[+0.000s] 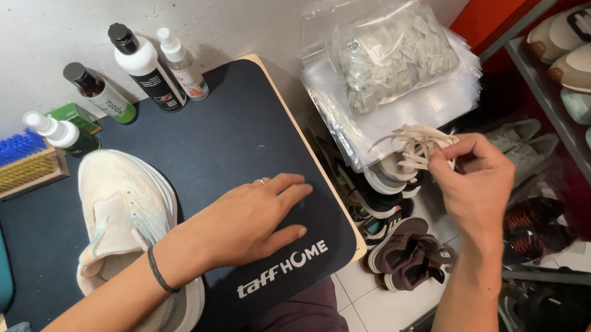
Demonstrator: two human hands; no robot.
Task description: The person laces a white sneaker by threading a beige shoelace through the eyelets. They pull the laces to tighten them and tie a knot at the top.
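While your left hand (253,218) lies flat, fingers released, on the smooth dark mat (237,142), the cream knit sneaker (122,219) sits just beside its wrist. Your right hand (474,180) pinches a bundle of flat pale laces (414,144) past the mat's rounded edge, above the shoes. Farther: a crinkled clear bag (392,52), and upright bottles (143,68) along the mat's back edge.

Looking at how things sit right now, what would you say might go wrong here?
1. The right hand holds a bundle of white laces out past the table edge; loose ends might slip down among the shoes on the floor.
2. The left forearm lies across the cream sneaker, which might get nudged.
3. The bottles stand close together near the edge; a sweep of the left hand might topple them.
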